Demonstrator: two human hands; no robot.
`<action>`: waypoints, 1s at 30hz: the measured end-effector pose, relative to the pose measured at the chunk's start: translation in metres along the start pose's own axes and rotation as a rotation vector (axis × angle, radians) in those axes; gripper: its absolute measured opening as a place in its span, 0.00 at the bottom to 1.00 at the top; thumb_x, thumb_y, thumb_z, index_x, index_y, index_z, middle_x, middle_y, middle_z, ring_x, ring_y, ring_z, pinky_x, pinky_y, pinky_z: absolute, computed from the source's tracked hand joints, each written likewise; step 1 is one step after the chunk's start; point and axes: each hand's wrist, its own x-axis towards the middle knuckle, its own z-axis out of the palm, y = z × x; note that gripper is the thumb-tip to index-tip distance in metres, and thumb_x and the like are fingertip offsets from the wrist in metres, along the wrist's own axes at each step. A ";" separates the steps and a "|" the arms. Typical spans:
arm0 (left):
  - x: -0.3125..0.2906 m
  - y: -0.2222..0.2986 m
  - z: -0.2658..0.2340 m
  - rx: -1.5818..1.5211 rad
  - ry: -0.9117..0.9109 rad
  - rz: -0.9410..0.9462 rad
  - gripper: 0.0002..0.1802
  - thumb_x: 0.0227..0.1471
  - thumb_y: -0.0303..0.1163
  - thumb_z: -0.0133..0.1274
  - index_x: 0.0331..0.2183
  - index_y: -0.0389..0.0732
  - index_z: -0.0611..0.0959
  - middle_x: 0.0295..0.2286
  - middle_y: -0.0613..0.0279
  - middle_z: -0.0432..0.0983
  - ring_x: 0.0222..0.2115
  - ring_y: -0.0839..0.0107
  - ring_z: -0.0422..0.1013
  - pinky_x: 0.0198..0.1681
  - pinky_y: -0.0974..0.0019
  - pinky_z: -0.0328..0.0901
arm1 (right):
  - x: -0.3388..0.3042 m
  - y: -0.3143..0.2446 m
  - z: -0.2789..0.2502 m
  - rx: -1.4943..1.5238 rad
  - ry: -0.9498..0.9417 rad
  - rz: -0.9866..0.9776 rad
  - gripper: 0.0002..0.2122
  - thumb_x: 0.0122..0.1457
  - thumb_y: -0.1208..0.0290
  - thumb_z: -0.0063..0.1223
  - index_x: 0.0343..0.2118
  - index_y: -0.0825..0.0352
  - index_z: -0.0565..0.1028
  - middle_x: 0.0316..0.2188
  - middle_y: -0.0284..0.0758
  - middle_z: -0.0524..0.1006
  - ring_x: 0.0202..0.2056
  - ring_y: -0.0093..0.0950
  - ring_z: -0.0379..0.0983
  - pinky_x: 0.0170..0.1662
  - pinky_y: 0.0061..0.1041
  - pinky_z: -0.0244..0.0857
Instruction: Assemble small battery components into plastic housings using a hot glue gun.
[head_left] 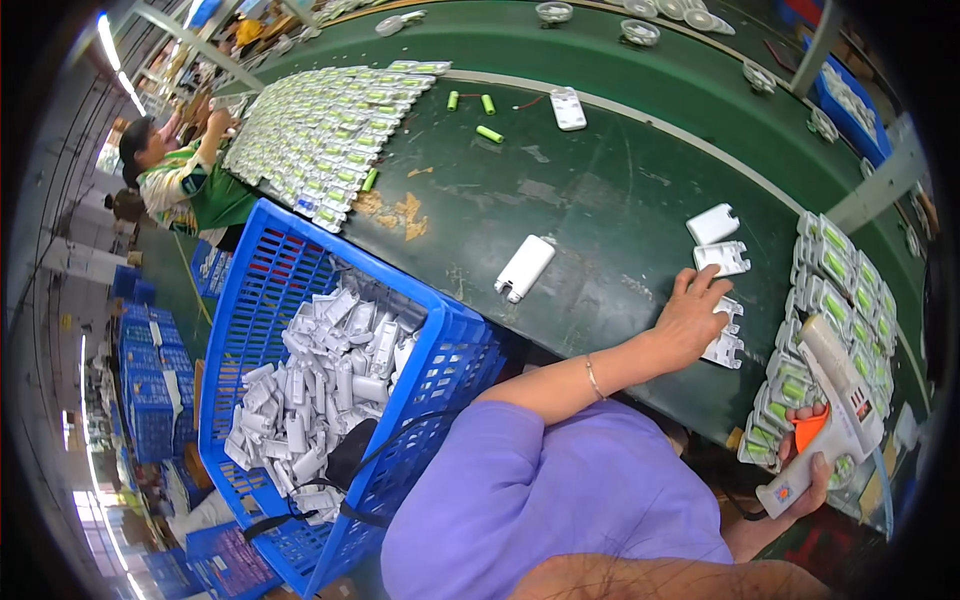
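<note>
Here, a pale trigger tool (846, 405) is clamped in the right hand (814, 484) beside battery-filled shells (832, 265), while a white casing (727, 259) on the green workbench (610, 245) is overlapped by the left hand (692, 314), fingers apart.

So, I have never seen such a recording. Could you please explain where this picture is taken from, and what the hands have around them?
There is no robot here, only a person's two bare hands. The picture comes from a wide fisheye camera worn on the head, looking down, so straight edges bend near the rim. The left hand is over the green table, its fingertips at a white casing; I cannot tell whether it grips. The right hand holds a white gun-shaped tool with an orange trigger. Also on the table are a separate closed case, a few green cylinders and, at both ends, rows of filled casings. A blue crate holds many white pieces.
</note>
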 end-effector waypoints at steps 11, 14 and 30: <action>0.026 -0.027 0.022 -0.209 -0.298 0.106 0.09 0.37 0.31 0.58 0.28 0.44 0.81 0.46 0.54 0.68 0.54 0.55 0.60 0.59 0.39 0.45 | -0.007 -0.006 -0.012 0.031 0.003 0.000 0.37 0.49 0.64 0.51 0.59 0.80 0.52 0.51 0.49 0.64 0.53 0.43 0.64 0.33 0.23 0.70; 0.017 -0.028 0.008 -0.197 -0.323 0.152 0.09 0.36 0.28 0.57 0.28 0.43 0.80 0.47 0.56 0.70 0.52 0.60 0.63 0.58 0.40 0.49 | -0.008 -0.004 -0.010 0.052 -0.020 0.019 0.36 0.48 0.64 0.50 0.59 0.79 0.53 0.53 0.50 0.64 0.52 0.44 0.67 0.34 0.26 0.70; 0.030 -0.012 -0.009 -0.087 -0.303 0.067 0.13 0.42 0.32 0.60 0.32 0.41 0.77 0.51 0.50 0.68 0.54 0.55 0.63 0.58 0.46 0.48 | -0.004 -0.016 0.032 0.102 0.244 -0.061 0.35 0.43 0.62 0.52 0.53 0.82 0.60 0.39 0.51 0.72 0.39 0.46 0.76 0.23 0.22 0.72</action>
